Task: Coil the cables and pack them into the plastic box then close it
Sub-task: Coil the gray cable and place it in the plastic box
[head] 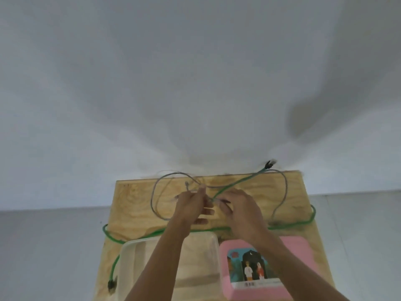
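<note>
While our left hand and right hand both pinch the grey cable mid-table, the plastic box sits open by the near edge.

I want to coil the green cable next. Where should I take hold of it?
Grip the green cable at its black-plug end, coming from the left. That end lies free off the plywood table edge, beside the clear plastic box, so coiling can start there.
</note>
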`<state>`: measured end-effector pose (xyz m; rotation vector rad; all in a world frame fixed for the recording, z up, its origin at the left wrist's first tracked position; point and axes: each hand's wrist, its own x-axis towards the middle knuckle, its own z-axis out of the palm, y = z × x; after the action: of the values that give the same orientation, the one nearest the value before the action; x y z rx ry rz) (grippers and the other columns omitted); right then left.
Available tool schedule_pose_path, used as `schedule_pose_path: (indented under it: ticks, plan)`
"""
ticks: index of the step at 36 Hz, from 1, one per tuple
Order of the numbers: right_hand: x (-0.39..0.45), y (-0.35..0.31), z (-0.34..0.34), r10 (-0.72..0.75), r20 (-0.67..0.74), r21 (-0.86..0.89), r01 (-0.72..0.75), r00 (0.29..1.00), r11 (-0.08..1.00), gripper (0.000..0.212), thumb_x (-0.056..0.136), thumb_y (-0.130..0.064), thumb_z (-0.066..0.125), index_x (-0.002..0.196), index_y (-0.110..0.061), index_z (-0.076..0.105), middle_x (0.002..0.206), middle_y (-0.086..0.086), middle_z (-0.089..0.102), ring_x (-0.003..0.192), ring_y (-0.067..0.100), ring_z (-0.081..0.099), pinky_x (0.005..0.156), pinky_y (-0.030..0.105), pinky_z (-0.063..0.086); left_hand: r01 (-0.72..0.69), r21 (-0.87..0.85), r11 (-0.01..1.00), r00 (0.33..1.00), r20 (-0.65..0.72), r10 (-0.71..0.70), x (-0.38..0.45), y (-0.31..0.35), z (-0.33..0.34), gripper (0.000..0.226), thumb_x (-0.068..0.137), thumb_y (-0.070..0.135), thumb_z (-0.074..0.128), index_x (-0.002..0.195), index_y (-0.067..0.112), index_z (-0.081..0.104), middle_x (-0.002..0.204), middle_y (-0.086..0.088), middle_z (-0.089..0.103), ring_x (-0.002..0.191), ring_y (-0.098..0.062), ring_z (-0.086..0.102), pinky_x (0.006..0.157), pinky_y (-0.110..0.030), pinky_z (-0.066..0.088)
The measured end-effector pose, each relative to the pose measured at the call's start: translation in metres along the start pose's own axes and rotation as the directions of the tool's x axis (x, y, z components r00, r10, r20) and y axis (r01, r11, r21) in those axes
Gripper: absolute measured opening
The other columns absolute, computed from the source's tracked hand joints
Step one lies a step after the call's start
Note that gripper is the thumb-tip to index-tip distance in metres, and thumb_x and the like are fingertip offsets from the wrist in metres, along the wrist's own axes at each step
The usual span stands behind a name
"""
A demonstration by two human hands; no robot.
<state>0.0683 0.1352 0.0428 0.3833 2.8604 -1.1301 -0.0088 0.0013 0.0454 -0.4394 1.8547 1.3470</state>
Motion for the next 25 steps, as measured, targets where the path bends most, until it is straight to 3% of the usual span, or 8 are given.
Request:
schedule_pose_path:
  ticks: [6, 11, 14, 16, 18, 21, 23, 25]
  plan:
    - [-0.023, -0.049, -0.048, -0.015, -0.049, 0.173, 0.023, 0.999, 0.985, 0.01, 0.088, -0.018, 0.077, 0.096, -0.022, 0.08, 0.085, -0.016, 0.071, 0.079, -0.004, 0.065, 0.072, 0.017, 0.051, -0.033, -0.215, 0.976, 0.992, 0.112, 0.058, -0.042, 0.041, -0.017, 0.029, 0.096, 0.035, 0.063, 0.084, 0.01, 0.071, 0.078, -0.008, 0.072, 0.066, -0.018, 0.066, 0.052, -0.028, 0.049]
    - [-0.039, -0.084, -0.073, -0.036, -0.014, 0.211, 0.038, 0.999, 0.977, 0.005, 0.084, -0.018, 0.08, 0.087, -0.022, 0.081, 0.08, -0.012, 0.075, 0.079, -0.003, 0.067, 0.072, 0.013, 0.051, -0.13, -0.297, 0.946, 0.982, 0.095, 0.165, -0.071, 0.064, -0.038, 0.017, 0.095, 0.024, 0.065, 0.089, 0.009, 0.071, 0.076, -0.006, 0.071, 0.06, -0.015, 0.063, 0.052, -0.027, 0.049]
    - [-0.044, -0.099, -0.079, -0.05, 0.074, 0.224, 0.033, 0.996, 0.974, 0.007, 0.081, -0.02, 0.083, 0.078, -0.024, 0.079, 0.074, -0.012, 0.075, 0.072, -0.002, 0.066, 0.071, 0.014, 0.05, -0.215, -0.284, 0.935, 0.961, 0.108, 0.254, -0.085, 0.071, -0.052, 0.016, 0.094, 0.018, 0.067, 0.096, 0.003, 0.071, 0.075, -0.008, 0.07, 0.062, -0.018, 0.062, 0.052, -0.028, 0.048]
    - [-0.045, -0.104, -0.078, -0.043, 0.114, 0.243, 0.014, 0.993, 0.97, 0.005, 0.084, -0.027, 0.08, 0.079, -0.029, 0.078, 0.078, -0.016, 0.076, 0.077, -0.005, 0.067, 0.07, 0.006, 0.045, -0.285, -0.249, 0.926, 0.94, 0.115, 0.321, -0.093, 0.072, -0.06, 0.022, 0.094, 0.019, 0.067, 0.1, -0.002, 0.07, 0.075, -0.009, 0.07, 0.066, -0.02, 0.063, 0.055, -0.03, 0.05]
    - [-0.042, -0.11, -0.077, -0.007, 0.048, 0.305, -0.008, 0.999, 0.952, 0.007, 0.09, -0.032, 0.074, 0.085, -0.031, 0.078, 0.086, -0.023, 0.076, 0.085, -0.008, 0.067, 0.072, 0.004, 0.043, -0.385, -0.204, 0.9, 0.903, 0.117, 0.413, -0.1, 0.073, -0.07, 0.026, 0.094, 0.019, 0.067, 0.098, -0.007, 0.069, 0.075, -0.008, 0.07, 0.069, -0.02, 0.064, 0.056, -0.03, 0.053]
    - [-0.027, -0.125, -0.078, 0.094, -0.099, 0.42, -0.044, 0.991, 0.907, 0.014, 0.096, -0.038, 0.065, 0.094, -0.031, 0.077, 0.095, -0.019, 0.076, 0.093, -0.004, 0.068, 0.081, 0.016, 0.051, -0.526, -0.108, 0.844, 0.831, 0.149, 0.537, -0.11, 0.072, -0.08, 0.02, 0.097, 0.017, 0.064, 0.094, -0.001, 0.072, 0.073, -0.006, 0.071, 0.068, -0.016, 0.064, 0.057, -0.026, 0.052]
    - [-0.016, -0.139, -0.079, 0.154, -0.1, 0.465, -0.091, 0.983, 0.881, 0.025, 0.097, -0.045, 0.06, 0.089, -0.028, 0.077, 0.09, -0.012, 0.077, 0.091, 0.004, 0.069, 0.086, 0.03, 0.053, -0.583, -0.046, 0.811, 0.791, 0.196, 0.58, -0.115, 0.069, -0.085, 0.018, 0.099, 0.016, 0.061, 0.093, 0.003, 0.072, 0.073, -0.005, 0.07, 0.068, -0.014, 0.063, 0.059, -0.025, 0.05]
    - [-0.01, -0.155, -0.08, 0.152, -0.054, 0.509, -0.103, 0.987, 0.855, 0.036, 0.098, -0.051, 0.057, 0.083, -0.023, 0.076, 0.075, -0.009, 0.074, 0.079, 0.008, 0.07, 0.085, 0.034, 0.054, -0.618, 0.009, 0.787, 0.763, 0.248, 0.597, -0.119, 0.067, -0.089, 0.019, 0.1, 0.014, 0.059, 0.088, 0.006, 0.071, 0.072, -0.004, 0.069, 0.068, -0.014, 0.062, 0.061, -0.026, 0.047]
